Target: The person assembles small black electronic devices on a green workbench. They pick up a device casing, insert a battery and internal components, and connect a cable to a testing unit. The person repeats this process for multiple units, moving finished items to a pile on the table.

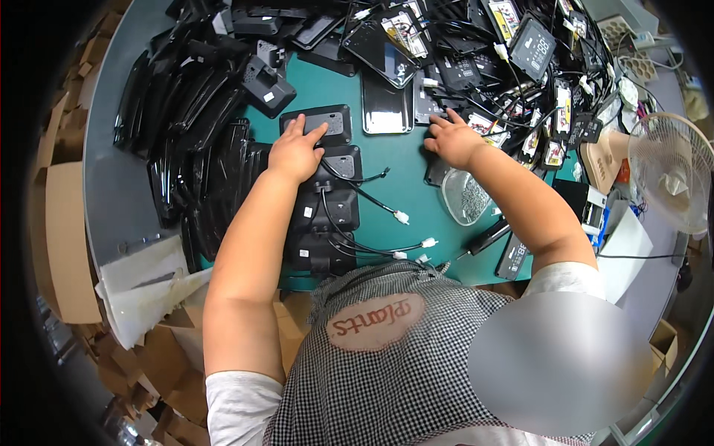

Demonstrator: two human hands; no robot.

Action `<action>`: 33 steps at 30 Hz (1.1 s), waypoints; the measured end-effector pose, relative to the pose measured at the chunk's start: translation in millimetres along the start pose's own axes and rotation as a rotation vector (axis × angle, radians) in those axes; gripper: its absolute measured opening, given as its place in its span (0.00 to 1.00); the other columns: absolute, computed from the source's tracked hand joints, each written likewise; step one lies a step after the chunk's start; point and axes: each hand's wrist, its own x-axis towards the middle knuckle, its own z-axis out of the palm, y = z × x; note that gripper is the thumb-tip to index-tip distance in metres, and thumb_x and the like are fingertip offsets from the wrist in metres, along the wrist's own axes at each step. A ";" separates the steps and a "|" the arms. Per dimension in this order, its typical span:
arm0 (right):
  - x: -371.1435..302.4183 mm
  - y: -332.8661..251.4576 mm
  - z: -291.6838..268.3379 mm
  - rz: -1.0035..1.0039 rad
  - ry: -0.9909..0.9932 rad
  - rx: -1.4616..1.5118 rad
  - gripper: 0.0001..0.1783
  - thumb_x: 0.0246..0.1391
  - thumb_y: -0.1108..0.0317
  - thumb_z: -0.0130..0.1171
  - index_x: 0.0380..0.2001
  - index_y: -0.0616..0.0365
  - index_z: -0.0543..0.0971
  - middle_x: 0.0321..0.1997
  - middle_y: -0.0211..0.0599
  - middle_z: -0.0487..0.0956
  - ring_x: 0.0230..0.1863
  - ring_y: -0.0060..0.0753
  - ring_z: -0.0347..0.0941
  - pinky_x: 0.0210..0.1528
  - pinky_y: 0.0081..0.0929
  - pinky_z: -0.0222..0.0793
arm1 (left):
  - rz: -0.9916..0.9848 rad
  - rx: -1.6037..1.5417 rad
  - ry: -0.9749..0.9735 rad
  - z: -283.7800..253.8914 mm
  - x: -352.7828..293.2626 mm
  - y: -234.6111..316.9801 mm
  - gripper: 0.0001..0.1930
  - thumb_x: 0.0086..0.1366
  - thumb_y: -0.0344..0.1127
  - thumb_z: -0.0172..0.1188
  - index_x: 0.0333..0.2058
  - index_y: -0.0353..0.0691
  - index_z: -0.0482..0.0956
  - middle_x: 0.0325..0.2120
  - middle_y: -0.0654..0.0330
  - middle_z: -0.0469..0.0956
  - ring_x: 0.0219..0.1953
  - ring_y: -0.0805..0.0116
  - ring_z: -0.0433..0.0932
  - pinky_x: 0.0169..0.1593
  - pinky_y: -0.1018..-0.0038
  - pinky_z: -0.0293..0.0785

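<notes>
My left hand [296,154] lies with fingers spread on a flat black plastic housing [336,119], at the far end of a column of black housings. Below it, several more housings [338,208] carry black cables ending in white connectors [401,217]. My right hand [455,141] rests farther right, fingers apart, at the edge of the black panels with circuit boards. Part of a dark piece [436,172] shows beneath its palm; what its fingertips touch is partly hidden. Between the hands lies an open black case [387,104] with a glossy inside.
Stacked black shells [197,126] fill the left side. Display panels and wires [532,48] are heaped at the far right. A clear bowl of screws [465,197], a black screwdriver-like tool [487,238] and a display panel [513,256] lie nearer. A fan [673,175] stands right.
</notes>
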 end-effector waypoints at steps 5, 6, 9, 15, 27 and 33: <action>-26.3 11.9 -21.4 0.019 0.250 0.279 0.07 0.52 0.69 0.58 0.36 0.48 0.76 0.38 0.34 0.79 0.53 0.42 0.74 0.70 0.55 0.51 | 0.020 -0.122 0.179 -10.5 -25.1 17.0 0.29 0.60 0.46 0.64 0.60 0.57 0.72 0.68 0.50 0.56 0.70 0.53 0.55 0.67 0.61 0.60; -38.9 11.3 -36.5 0.022 0.359 0.381 0.08 0.50 0.70 0.60 0.35 0.49 0.76 0.36 0.33 0.79 0.51 0.41 0.75 0.68 0.55 0.53 | 0.062 -0.178 0.254 -12.0 -34.6 18.3 0.26 0.59 0.44 0.66 0.57 0.53 0.76 0.67 0.47 0.59 0.69 0.51 0.57 0.67 0.59 0.60; -71.4 9.3 -65.0 0.102 0.723 0.511 0.11 0.46 0.73 0.64 0.33 0.51 0.74 0.33 0.32 0.80 0.44 0.40 0.77 0.65 0.53 0.59 | 0.174 -0.279 0.353 -34.4 -56.8 34.3 0.24 0.57 0.42 0.67 0.54 0.49 0.78 0.65 0.45 0.62 0.68 0.47 0.59 0.66 0.58 0.61; -131.2 -39.1 -126.9 0.166 1.172 0.388 0.11 0.47 0.73 0.64 0.36 0.49 0.79 0.33 0.28 0.81 0.42 0.37 0.78 0.63 0.46 0.62 | 0.355 -0.521 0.618 -97.6 -109.0 83.8 0.30 0.56 0.41 0.68 0.58 0.45 0.74 0.61 0.48 0.67 0.61 0.46 0.67 0.63 0.59 0.63; -205.6 -167.7 -162.5 0.084 1.356 0.395 0.10 0.48 0.70 0.65 0.35 0.45 0.79 0.33 0.20 0.81 0.38 0.28 0.78 0.61 0.42 0.64 | 0.807 -0.752 0.681 -142.1 -204.3 129.6 0.12 0.57 0.31 0.69 0.38 0.36 0.78 0.31 0.57 0.79 0.32 0.61 0.77 0.40 0.71 0.71; -221.5 -172.4 -138.2 0.287 1.581 0.613 0.37 0.40 0.64 0.74 0.57 0.51 0.75 0.58 0.44 0.73 0.57 0.48 0.70 0.59 0.39 0.66 | 0.572 -1.282 0.558 -135.6 -230.5 130.8 0.15 0.66 0.39 0.64 0.38 0.33 0.74 0.32 0.65 0.75 0.35 0.78 0.71 0.41 0.80 0.68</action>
